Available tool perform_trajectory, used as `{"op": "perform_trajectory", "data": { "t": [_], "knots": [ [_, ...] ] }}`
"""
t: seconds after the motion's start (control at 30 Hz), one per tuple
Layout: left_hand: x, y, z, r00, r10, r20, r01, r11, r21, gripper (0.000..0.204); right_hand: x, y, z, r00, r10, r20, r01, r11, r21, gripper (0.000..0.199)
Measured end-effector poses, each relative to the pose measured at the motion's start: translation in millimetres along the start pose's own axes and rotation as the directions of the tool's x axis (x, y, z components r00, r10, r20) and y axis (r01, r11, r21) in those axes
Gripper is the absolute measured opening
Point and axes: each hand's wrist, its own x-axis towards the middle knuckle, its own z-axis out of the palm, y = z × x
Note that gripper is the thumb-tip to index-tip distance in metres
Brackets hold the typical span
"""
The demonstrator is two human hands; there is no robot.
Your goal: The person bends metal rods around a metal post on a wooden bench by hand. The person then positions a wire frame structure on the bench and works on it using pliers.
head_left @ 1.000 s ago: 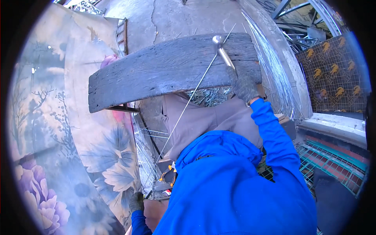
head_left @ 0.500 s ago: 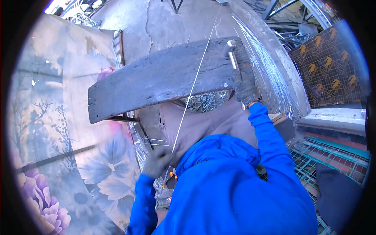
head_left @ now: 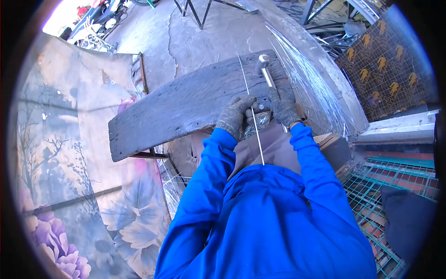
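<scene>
Sleeves of blue fabric fill the lower frame, both forearms running up from the bottom edge to a weathered grey plank (head_left: 186, 104) that lies crosswise in front of the person.

L hand (head_left: 234, 116), in a grey knit glove, is curled w/ fingers bent down at the plank's near edge, right beside a thin straight wire (head_left: 253, 123). Looks pinched on the wire, but the actual grip is hidden by the glove, so can't tell for sure.

R hand (head_left: 282, 106), same kind of glove, is clenched around the lower end of a metal tool w/ a shiny handle (head_left: 265, 72); the tool lies on the plank's right part, its head pointing away from the person. Wire runs btwn the two hands, from above the brown lap area up over the plank and past its far edge.

Left of the plank: a floral-printed sheet (head_left: 69, 153) w/ purple and blue flowers. Right, near: green wire mesh (head_left: 395, 186). Farther right: a bundle of loose bright wires (head_left: 306, 74) fanned along a concrete ledge, then a mesh panel w/ yellow shapes (head_left: 385, 60). Beyond the plank: cracked concrete floor (head_left: 200, 32) and dark metal frame legs (head_left: 195, 11).
</scene>
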Motion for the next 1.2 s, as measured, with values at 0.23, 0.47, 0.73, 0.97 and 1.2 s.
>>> {"op": "perform_trajectory", "data": {
  "t": [0.23,0.47,0.73,0.97,1.2],
  "knots": [
    [-4,26,8,0.996,-0.085,0.001,0.083,0.978,-0.192,0.016,-13,-21,-12,0.999,0.003,0.033,-0.005,0.998,0.058,0.055],
    [4,55,21,0.994,-0.001,0.107,0.032,0.958,-0.287,0.017,-10,-10,-7,0.984,-0.177,-0.024,0.176,0.984,-0.039,0.053],
    [16,87,37,0.983,0.047,0.177,0.023,0.927,-0.374,0.019,-7,-9,-8,0.993,-0.122,-0.005,0.122,0.991,0.059,0.055],
    [20,95,39,0.976,0.038,0.215,0.048,0.924,-0.380,0.022,-8,-13,-9,0.999,-0.049,0.003,0.049,0.996,0.075,0.056],
    [21,92,37,0.979,0.043,0.200,0.031,0.935,-0.354,0.024,-6,-12,-8,0.998,-0.059,-0.017,0.059,0.998,0.012,0.054]
  ]
}}
